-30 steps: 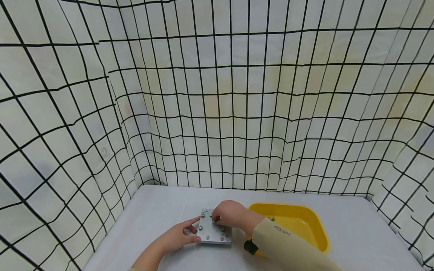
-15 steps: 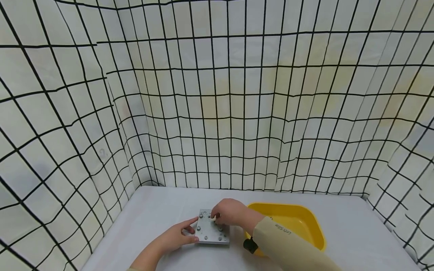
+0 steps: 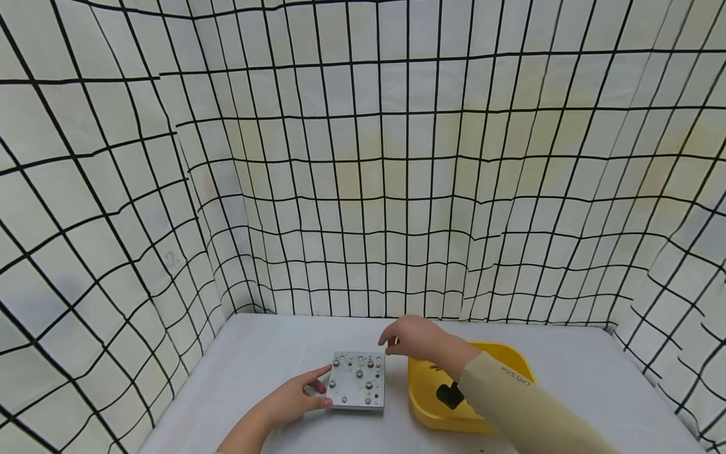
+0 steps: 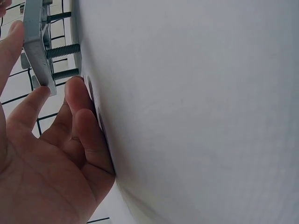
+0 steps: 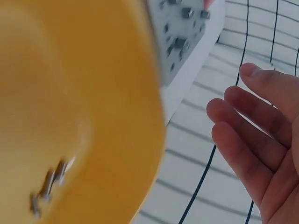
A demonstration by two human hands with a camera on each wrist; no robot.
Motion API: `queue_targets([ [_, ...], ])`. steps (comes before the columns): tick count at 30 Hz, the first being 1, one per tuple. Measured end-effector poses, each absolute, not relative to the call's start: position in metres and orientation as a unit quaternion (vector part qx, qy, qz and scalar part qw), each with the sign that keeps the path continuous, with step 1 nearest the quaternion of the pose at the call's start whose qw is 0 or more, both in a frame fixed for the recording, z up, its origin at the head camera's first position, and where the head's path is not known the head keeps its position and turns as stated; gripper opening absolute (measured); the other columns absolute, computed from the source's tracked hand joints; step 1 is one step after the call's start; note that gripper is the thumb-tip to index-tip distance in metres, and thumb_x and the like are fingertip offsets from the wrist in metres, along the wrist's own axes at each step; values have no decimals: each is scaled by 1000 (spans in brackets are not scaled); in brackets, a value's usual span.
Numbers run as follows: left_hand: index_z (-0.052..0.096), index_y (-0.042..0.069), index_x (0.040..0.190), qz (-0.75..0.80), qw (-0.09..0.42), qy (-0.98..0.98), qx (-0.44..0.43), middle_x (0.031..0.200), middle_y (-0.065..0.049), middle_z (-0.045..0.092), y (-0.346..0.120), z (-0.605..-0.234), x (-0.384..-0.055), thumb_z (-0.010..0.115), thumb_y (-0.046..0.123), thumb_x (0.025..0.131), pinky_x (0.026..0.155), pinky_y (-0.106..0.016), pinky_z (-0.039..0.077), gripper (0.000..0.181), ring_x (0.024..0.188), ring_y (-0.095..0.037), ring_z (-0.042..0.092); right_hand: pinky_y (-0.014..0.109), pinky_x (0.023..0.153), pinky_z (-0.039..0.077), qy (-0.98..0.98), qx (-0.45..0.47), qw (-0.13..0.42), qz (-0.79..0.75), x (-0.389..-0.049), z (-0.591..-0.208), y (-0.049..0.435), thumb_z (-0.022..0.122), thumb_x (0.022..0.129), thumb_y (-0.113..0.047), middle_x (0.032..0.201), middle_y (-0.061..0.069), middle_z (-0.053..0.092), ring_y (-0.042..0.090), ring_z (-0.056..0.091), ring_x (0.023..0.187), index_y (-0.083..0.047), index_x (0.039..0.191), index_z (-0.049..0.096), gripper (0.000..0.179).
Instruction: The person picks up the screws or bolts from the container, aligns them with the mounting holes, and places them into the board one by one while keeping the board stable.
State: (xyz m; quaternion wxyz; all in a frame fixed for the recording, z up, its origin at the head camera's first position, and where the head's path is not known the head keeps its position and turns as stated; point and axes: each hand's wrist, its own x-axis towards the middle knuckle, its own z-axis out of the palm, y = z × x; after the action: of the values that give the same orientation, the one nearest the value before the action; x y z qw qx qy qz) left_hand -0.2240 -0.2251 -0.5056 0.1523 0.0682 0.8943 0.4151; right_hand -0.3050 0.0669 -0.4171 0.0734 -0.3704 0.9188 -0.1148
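A square metal plate with holes and several bolts in its top lies on the white table. Below it, threaded bolt shanks stick out and reach down to the cloth. My left hand holds the plate at its left edge, thumb at the near corner and index finger farther up the side; the other fingers curl beside the bolt ends. My right hand is raised between the plate and the yellow tray. In the right wrist view its fingers are spread and loosely bent, holding nothing.
Several loose bolts lie in the tray, right of the plate. The right forearm crosses over the tray, and a black object shows beside the sleeve. White walls with a black grid stand behind and beside the table.
My right hand has come off the plate's top and moved right and away, toward the tray, uncovering bolts in the plate. The left hand stays on the plate's edge.
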Motion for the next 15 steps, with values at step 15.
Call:
queue_targets([
  [15,44,12,150,422,153,891,63,109,-2,63,-223,-505,-223,81,37,81,69,-35,46,83,81,-18,55,29,73,50,930,-331,81,-139,-316,-444,190,73,90,-18,88,-15,65,4,54,77,-14,107,77,17],
])
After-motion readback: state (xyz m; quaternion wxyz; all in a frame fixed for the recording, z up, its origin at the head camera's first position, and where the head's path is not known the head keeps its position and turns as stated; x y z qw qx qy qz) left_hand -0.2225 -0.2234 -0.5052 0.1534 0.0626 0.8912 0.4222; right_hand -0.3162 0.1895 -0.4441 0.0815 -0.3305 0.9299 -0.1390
